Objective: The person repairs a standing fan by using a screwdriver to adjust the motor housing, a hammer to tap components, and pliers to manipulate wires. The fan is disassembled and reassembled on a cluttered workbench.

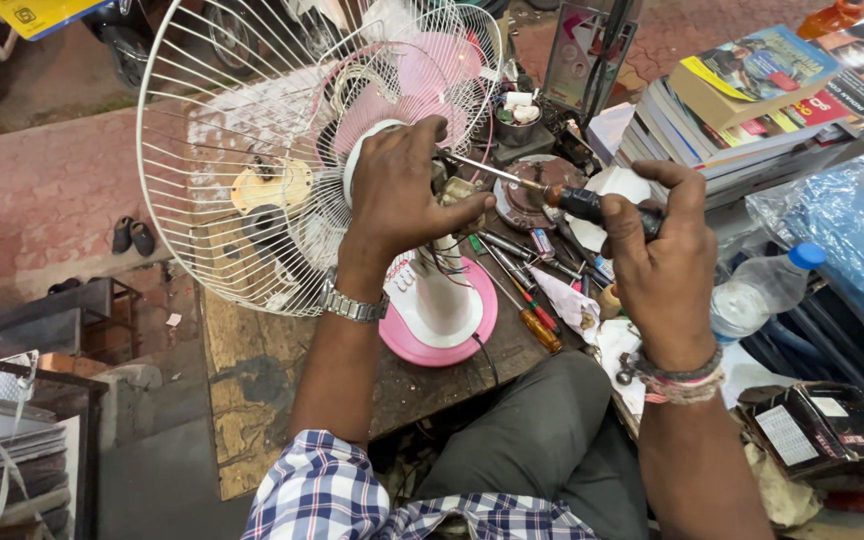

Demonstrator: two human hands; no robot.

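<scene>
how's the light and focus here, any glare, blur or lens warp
Head view: even, soft light, no hard shadows; left hand, screwdriver and right hand are sharp; mild glare on the water bottle; wide-angle bending shows in the fan guard near the frame edge.

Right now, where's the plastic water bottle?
In the head view, the plastic water bottle lies tilted on the right, just beyond the right hand, below the stack of books and beside the blue plastic sheet.
</scene>
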